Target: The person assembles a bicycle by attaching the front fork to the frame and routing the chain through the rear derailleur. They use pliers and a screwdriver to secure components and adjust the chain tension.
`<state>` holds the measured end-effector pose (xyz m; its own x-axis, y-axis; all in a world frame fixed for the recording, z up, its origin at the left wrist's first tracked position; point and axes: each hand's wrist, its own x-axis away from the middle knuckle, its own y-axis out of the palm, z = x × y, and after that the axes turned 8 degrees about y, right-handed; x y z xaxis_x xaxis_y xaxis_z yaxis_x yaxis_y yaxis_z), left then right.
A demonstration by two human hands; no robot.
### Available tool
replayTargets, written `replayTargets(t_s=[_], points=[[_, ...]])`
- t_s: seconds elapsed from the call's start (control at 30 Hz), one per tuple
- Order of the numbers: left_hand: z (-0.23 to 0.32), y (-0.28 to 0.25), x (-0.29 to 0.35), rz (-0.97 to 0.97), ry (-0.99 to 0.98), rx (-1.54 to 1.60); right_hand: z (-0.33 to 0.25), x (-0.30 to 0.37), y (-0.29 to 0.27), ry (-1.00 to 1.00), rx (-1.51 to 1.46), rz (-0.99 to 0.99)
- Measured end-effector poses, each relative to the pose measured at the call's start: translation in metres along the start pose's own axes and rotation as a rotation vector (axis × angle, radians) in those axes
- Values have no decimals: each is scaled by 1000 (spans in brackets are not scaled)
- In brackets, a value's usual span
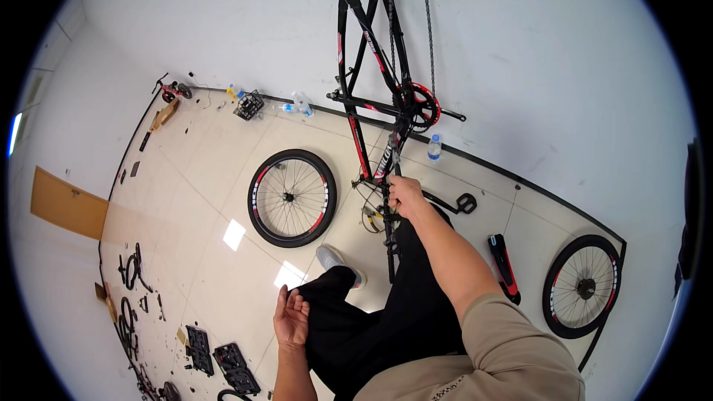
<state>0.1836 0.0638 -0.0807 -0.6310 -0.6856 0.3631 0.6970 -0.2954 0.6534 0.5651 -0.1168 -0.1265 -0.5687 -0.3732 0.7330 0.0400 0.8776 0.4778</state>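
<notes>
While one bicycle frame (379,108) points lengthwise away, rear end farthest, two wheels (289,197) flank it; the right hand (405,195) meets its near end, grip unclear; the left hand (292,318) is loosely unclenched.

I see smooth, glossy paint on the black-and-red metal bicycle frame (376,106) and a duller finish on its grey linked metal chain (431,44). My black cloth trousers (379,341) are matt, the round black rubber tyres (252,200) too; smooth cream floor tiles (200,208) gleam.

White lettering on bicycle frame (385,160), left wheel (288,197) and right wheel (586,289)
</notes>
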Motion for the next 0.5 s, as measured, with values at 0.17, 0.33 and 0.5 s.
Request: replayTargets(t_s=[0.17,0.33,0.5], points=[[0,0,1,-7,3,-6,0,-5,-4,34,-162,-38],[0,-1,0,-9,4,-4,2,-7,-8,20,-109,-123],[0,-1,-1,1,-4,-2,4,-11,-8,101,-169,-73]])
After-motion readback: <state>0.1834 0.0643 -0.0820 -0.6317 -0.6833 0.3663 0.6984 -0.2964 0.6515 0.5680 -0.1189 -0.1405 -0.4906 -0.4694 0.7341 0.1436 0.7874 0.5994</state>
